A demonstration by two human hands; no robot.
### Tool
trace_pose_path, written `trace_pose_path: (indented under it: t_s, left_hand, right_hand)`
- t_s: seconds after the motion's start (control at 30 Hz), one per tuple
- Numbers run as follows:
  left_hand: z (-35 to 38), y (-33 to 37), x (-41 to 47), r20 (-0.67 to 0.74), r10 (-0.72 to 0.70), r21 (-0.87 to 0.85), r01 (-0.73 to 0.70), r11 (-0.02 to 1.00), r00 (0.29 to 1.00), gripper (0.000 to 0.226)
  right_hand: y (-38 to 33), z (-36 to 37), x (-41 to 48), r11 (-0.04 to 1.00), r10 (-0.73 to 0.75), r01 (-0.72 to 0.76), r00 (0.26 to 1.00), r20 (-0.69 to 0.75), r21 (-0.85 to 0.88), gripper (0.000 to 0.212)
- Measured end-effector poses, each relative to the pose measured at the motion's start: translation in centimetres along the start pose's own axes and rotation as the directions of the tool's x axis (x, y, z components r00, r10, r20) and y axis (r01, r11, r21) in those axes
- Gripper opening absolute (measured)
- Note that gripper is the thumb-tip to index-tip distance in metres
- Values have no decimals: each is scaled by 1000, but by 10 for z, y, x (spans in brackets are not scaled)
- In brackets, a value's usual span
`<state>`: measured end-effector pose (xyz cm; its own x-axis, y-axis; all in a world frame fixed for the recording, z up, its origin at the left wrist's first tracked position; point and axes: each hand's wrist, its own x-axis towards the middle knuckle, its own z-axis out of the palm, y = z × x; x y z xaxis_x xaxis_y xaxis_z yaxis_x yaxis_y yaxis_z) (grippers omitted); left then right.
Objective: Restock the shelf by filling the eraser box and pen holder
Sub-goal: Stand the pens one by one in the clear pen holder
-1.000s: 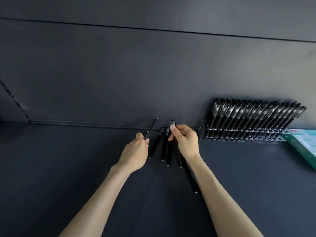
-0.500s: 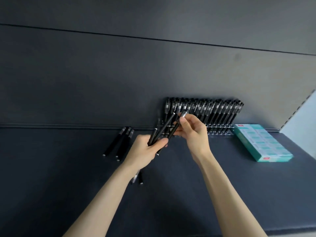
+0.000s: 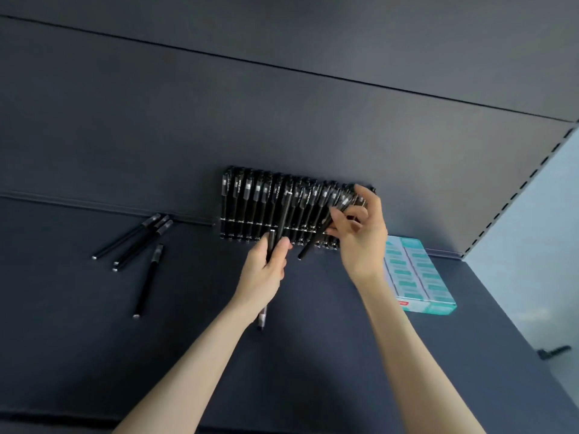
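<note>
Well into the pen half of the job, judging by the layout. Standing against the back wall [image 3: 282, 104] at centre frame: the pen holder [image 3: 238, 235], packed with a long row of black pens from its left end almost to its right.

Gripped in the left hand [image 3: 266, 267], just below the holder: a small bunch of pens [image 3: 283, 214], upper ends overlapping the row, with one tail end poking out beneath the wrist. Pinched between thumb and fingers of the right hand [image 3: 360, 236], at the holder's right end: a single pen [image 3: 311, 244], tilted, lower tip clear of the shelf [image 3: 94, 339], upper end among the stored pens. Probably being fed into a slot; impossible to tell whether seated yet.

Left to do, lying loose on the shelf at left of frame: a cluster of three pens [image 3: 134, 239] near the back wall, and one more pen [image 3: 148, 280] just below them, all well apart from the holder. Plus the bunch in the left hand. No telling how many free slots remain, with the right hand covering that end.

At right of frame, just beside the holder and partly behind the right wrist: the eraser box [image 3: 416, 277], teal, showing two full-looking rows of erasers. Likely finished, though hard to confirm from this angle. No loose erasers in view.
</note>
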<state>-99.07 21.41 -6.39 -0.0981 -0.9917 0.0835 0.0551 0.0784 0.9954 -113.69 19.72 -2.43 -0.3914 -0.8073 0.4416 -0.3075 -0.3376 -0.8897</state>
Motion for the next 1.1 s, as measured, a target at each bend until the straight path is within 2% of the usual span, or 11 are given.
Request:
trace_pose_path:
  t_s: [0.17,0.23,0.3,0.5,0.63,0.8,1.1]
  left_hand:
    - [10,-6,18,-77,133,30,-131,991,988,27]
    - [10,-17,18,-118,129,51,-124,991,985,54]
    - [9,-27,17,-132,107,61,-100,993,985,68]
    - [12,-37,22,-118,94,24,-91,996,989,42]
    - [12,-37,23,-127,112,43,-107,993,986,50]
    - [11,-37,23,-125,149,39,-145,989,981,40]
    - [11,-39,24,-108,110,47,-105,993,988,54]
  right_hand:
    - [3,0,25,993,-98,95,994,-46,-75,40]
    - [5,4,30,989,-124,120,991,-44,-87,41]
    - [10,8,33,985,-147,143,988,-43,-94,39]
    - [21,17,39,973,-205,201,978,-25,-113,37]
    - [22,20,41,954,-257,254,966,-1,-158,37]
    - [23,24,38,921,-271,283,959,81,-270,37]
    - [34,24,39,836,-302,347,938,171,-425,29]
